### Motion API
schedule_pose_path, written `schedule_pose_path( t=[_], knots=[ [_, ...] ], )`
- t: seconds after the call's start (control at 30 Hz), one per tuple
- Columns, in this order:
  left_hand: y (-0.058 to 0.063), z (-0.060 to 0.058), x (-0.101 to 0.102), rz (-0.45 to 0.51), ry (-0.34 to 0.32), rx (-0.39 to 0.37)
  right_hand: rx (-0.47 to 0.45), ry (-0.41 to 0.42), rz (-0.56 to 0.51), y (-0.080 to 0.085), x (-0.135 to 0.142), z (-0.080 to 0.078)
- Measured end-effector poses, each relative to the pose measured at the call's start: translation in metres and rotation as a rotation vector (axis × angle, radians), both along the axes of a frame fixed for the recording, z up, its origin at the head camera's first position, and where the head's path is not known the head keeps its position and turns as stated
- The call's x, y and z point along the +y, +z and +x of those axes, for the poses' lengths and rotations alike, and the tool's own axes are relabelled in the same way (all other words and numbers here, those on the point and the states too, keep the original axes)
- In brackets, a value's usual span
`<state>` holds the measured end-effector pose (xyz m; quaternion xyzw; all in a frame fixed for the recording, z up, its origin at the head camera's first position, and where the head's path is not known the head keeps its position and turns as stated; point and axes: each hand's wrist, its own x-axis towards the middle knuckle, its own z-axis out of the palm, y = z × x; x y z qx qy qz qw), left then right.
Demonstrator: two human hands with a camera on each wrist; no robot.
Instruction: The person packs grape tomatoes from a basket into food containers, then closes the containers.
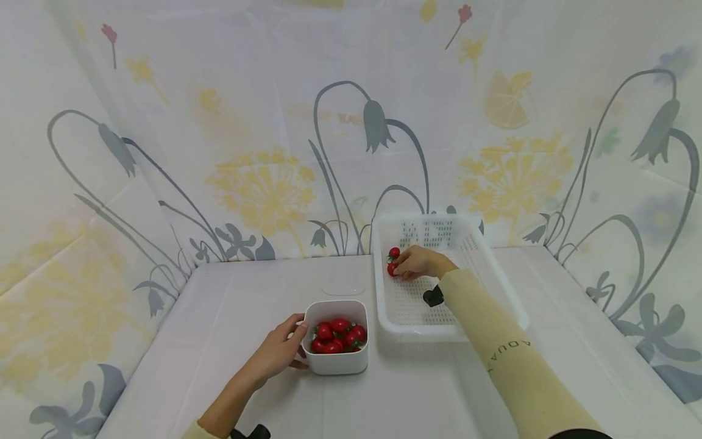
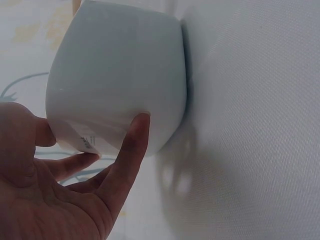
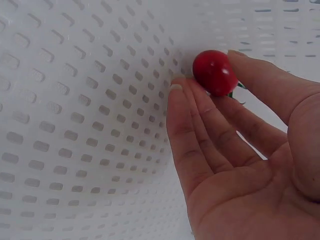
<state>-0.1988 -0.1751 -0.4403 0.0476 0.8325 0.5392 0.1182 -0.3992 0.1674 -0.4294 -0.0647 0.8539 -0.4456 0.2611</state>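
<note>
A white square container (image 1: 337, 364) stands on the table, with several red cherry tomatoes (image 1: 332, 347) inside. My left hand (image 1: 280, 350) is at its left side, thumb at the rim and the other fingers spread along the wall. In the left wrist view, fingertips (image 2: 142, 120) touch the container's outside (image 2: 120, 65). Inside the white perforated basket (image 1: 386, 314), my right hand (image 1: 419, 263) pinches a cherry tomato (image 3: 214, 71) between thumb and fingers, close to the basket's wall. Another cherry tomato (image 1: 394, 251) lies just beyond it, near the basket's left side.
A transparent flat piece (image 1: 342, 288) lies on the table behind the container, left of the basket. A white table (image 1: 230, 305) lies under everything. Floral-printed sheeting (image 1: 263, 122) rises behind the table and along both sides.
</note>
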Motion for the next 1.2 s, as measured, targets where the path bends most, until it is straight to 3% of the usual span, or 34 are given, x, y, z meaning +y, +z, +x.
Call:
schedule_pose_path(
  t=[0.93, 1.2],
  knots=[
    [-0.003, 0.002, -0.001, 0.010, -0.023, -0.005, -0.054, -0.016, 0.000, 0.004, -0.003, 0.011],
    [-0.004, -0.001, -0.002, -0.004, -0.014, 0.000, -0.040, 0.028, -0.005, 0.014, -0.003, 0.015]
  ],
)
